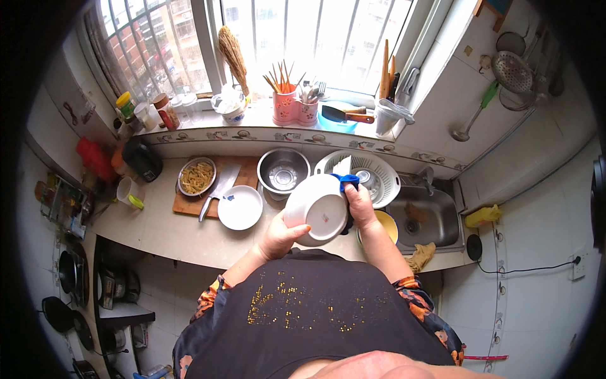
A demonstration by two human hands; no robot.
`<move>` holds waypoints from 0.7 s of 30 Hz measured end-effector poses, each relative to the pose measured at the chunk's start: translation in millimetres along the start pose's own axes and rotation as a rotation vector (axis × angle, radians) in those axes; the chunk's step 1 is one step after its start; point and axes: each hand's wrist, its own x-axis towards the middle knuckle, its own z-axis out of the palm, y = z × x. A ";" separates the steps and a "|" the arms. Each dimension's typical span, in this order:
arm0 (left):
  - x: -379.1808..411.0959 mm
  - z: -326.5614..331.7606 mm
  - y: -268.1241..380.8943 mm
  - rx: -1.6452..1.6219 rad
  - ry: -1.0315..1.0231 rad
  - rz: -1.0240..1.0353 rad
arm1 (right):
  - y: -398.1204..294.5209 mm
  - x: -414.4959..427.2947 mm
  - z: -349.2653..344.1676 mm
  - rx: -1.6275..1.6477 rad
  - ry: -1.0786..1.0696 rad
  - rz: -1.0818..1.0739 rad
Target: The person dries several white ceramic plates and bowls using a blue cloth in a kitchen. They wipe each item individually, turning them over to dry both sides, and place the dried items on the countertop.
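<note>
My left hand (283,237) grips the near left rim of a white bowl (326,215), which is tilted with its underside towards me. A blue cloth (348,181) is in my right hand (362,206), at the far right side of the bowl; dark blue cloth also shows below that hand. Left of the bowl, a white plate (240,208) lies partly on a wooden cutting board (246,168), beside a cleaver (226,182). Behind the bowl are a stainless-steel basin (284,171) and a white draining basket (390,182) holding dishes. A yellow bowl (387,227) is partly hidden by my right forearm.
To the right is a stainless-steel sink (440,220) with a faucet (427,179); a tan cloth (421,257) hangs at its front edge. A plate of sliced food (197,177) sits on the board. Chopstick and cutlery holders (285,108) line the windowsill.
</note>
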 end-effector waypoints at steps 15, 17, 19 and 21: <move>6.8 -4.3 -4.3 -0.048 0.100 -0.152 | -32.0 3.5 33.3 -0.605 0.401 -0.685; 7.7 -6.3 -6.5 -0.049 0.125 -0.140 | -56.1 -19.4 65.6 -0.485 0.241 -0.700; 9.6 -6.5 -11.8 -0.039 0.139 -0.151 | -53.5 -33.8 80.1 -0.634 -0.011 -0.711; 10.7 -16.6 -25.0 -0.038 0.107 -0.080 | -49.4 -31.0 97.7 -0.651 -0.375 -0.758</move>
